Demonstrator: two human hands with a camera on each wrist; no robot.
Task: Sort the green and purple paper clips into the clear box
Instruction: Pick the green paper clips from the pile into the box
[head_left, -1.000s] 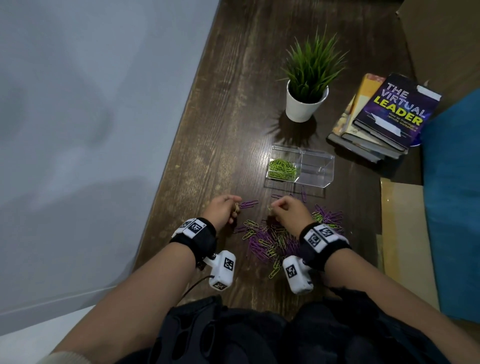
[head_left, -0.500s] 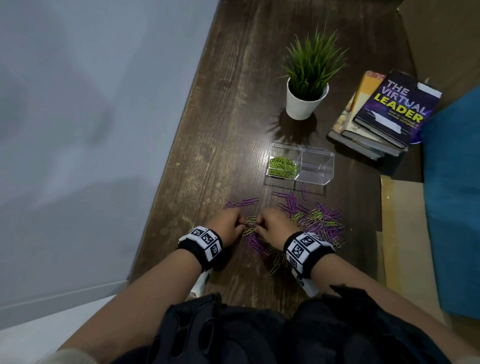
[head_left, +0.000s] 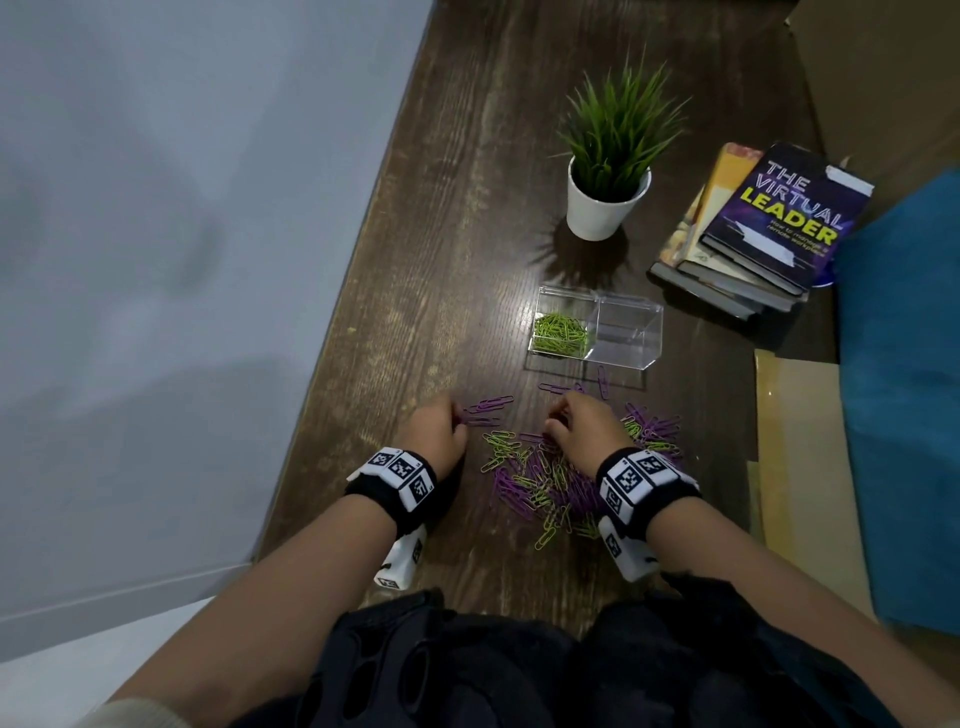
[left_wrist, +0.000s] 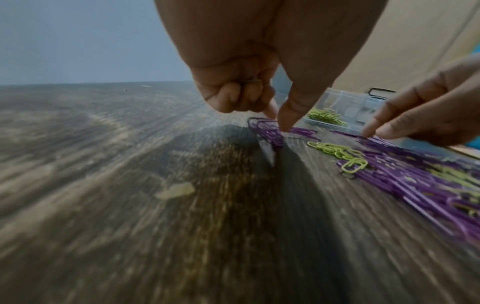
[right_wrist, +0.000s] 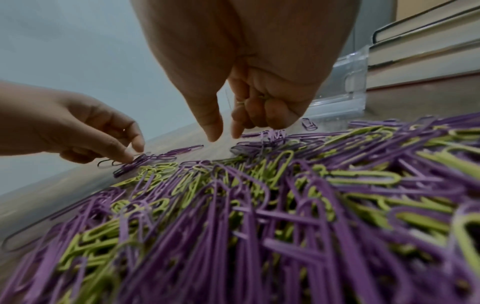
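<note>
Both hands had spread apart over the mixed clip pile just short of the clear box (greens in its left compartment), left hand pinching purple clips, right hand curled round gathered clips.

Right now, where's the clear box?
Head view: the clear box sits mid-table, between the potted plant and the clip pile, left of the books.
</note>
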